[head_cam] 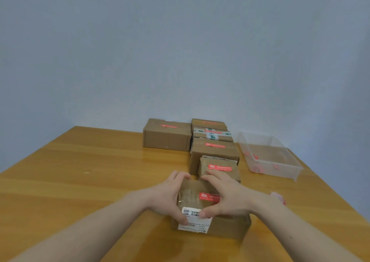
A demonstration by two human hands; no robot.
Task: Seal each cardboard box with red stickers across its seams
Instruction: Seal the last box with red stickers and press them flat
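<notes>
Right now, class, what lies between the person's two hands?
The head view shows the nearest cardboard box between the left hand and right hand, a red sticker and white label on top.

Just the one head cam here, sitting above the near edge of the wooden table, looking forward and only slightly down I think, hands close, far wall filling the top half.
</notes>
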